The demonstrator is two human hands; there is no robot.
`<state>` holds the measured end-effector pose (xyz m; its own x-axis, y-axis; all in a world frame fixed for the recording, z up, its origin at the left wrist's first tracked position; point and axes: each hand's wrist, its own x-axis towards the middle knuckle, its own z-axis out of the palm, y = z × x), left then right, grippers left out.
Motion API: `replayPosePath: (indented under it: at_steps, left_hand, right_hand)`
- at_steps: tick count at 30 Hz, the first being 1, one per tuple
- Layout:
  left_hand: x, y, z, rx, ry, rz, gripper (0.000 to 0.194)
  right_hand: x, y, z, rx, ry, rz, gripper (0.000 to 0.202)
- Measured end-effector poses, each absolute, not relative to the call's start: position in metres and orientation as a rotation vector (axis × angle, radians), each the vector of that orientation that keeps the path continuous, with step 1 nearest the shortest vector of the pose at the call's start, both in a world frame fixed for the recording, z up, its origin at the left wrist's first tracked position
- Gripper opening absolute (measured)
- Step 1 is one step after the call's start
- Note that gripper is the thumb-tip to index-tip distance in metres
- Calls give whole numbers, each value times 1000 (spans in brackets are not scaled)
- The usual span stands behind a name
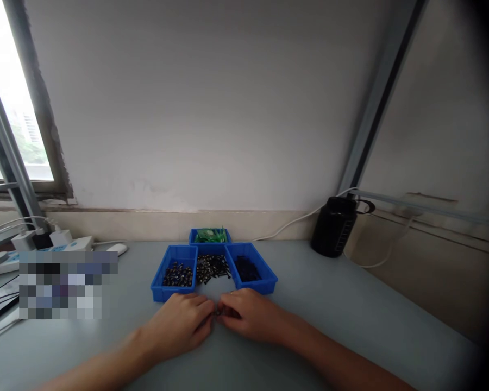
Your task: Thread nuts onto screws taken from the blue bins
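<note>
My left hand and my right hand meet low in the middle of the view, just in front of the blue bins. Both are closed in a pinch, fingertips almost touching. Between them shows a tiny dark metallic part, too small to name and mostly covered by the fingers. Beyond the hands lies a loose pile of dark screws. Left of it, a blue bin holds many small shiny metal parts. To the right, another blue bin contains small black pieces.
Behind the pile stands a third blue bin with green plastic bags. A black bottle is at the back right by a white cable. A white mouse and a power strip lie at the left.
</note>
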<state>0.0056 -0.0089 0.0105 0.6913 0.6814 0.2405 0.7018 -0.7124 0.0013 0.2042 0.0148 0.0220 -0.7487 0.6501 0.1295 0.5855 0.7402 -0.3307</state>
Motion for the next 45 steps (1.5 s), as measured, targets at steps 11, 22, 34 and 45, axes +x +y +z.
replayPosePath:
  at_steps: [11, 22, 34, 45]
  left_hand:
    - [4, -5, 3, -2857, -1193, -355, 18]
    - [4, -7, 8, -2866, -1213, -453, 18]
    - [-19, 12, 35, -2356, -1436, -460, 21]
    - [-26, 17, 33, -2210, -1580, -323, 20]
  right_hand:
    - [204, 12, 26, -866, -2714, 453, 13]
    - [204, 14, 22, -889, -2735, 374, 13]
    - [206, 15, 16, -902, -2751, 376, 21]
    - [205, 15, 17, -912, -2755, 409, 22]
